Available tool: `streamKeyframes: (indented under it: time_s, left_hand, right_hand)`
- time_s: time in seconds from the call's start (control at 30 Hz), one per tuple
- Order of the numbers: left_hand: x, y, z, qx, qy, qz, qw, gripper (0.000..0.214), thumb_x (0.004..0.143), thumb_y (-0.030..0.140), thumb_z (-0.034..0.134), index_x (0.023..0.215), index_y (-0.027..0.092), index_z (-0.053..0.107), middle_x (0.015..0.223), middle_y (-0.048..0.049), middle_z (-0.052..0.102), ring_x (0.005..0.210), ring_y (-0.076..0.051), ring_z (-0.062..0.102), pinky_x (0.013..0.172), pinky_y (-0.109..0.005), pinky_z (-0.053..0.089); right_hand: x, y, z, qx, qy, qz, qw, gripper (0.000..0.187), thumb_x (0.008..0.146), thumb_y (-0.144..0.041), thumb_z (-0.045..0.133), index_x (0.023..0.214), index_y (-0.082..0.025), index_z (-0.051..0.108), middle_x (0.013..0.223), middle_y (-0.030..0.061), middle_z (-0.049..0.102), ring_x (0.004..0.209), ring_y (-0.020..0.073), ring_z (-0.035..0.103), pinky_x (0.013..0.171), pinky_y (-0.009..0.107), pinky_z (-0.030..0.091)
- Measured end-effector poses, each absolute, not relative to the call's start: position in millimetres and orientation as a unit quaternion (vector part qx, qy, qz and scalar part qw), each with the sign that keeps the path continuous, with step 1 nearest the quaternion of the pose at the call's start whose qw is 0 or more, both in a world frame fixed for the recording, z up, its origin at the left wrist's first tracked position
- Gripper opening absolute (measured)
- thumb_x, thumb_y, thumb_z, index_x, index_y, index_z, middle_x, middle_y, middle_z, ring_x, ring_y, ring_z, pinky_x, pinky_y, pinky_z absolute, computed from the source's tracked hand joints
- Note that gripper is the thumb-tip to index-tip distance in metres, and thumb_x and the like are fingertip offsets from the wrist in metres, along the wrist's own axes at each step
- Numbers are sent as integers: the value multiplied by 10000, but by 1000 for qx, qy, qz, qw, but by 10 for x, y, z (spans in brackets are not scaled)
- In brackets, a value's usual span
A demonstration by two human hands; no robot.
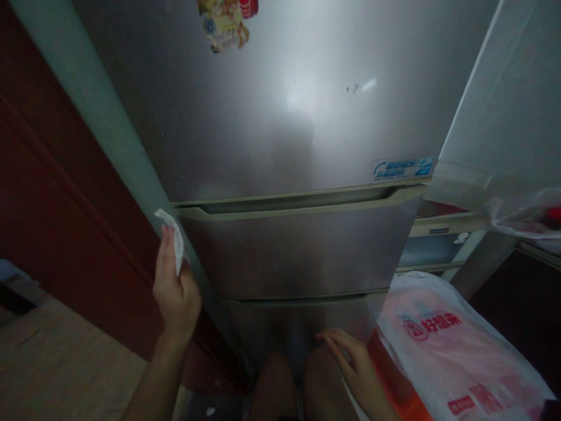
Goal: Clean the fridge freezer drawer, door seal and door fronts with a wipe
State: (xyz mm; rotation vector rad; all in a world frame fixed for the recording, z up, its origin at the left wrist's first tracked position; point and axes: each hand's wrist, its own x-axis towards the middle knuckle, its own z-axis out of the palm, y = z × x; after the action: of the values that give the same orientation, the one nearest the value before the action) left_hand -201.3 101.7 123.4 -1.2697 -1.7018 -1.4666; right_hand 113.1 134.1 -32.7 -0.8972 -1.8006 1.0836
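Note:
My left hand (176, 292) is closed on a folded white cloth or tissue (175, 237), holding it against the left side edge of the refrigerator (302, 254), level with the handle recess between two doors. The fingers point upward with the white piece between them and the fridge. Low on the right, my right hand (346, 354) hangs over my knee, in front of the bottom drawer. Its fingers are stretched out, and nothing shows in them.
Beside the fridge on the right sits a white plastic bag (460, 351) with red print, over an orange container (394, 380). A dark red door frame (79, 193) stands at the left. Magnets (223, 26) stick to the upper door.

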Motion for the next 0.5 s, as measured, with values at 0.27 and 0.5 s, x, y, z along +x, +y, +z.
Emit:
streamKeyframes:
  time_s: [0.27, 0.5]
  left_hand:
    - [-2265, 1726, 788, -549, -596, -520, 270, 771, 834, 22, 390, 1545, 165, 127, 1634, -91, 74, 1498, -233, 60, 1224, -443, 81]
    - [-2061, 1900, 911, -465, -573, -620, 267, 638, 909, 111, 353, 1530, 151, 212, 1629, -85, 124, 1499, -191, 36, 1229, -406, 56]
  right_hand:
    - [1294, 1118, -844, -408, -690, 413, 432, 457, 891, -572, 491, 924, -215, 775, 957, 95, 750, 932, 198, 711, 862, 231, 553]
    - [1494, 1080, -993, -420, -698, 402, 417, 492, 917, -551, 441, 840, -188, 764, 817, 102, 740, 794, 178, 718, 739, 191, 558]
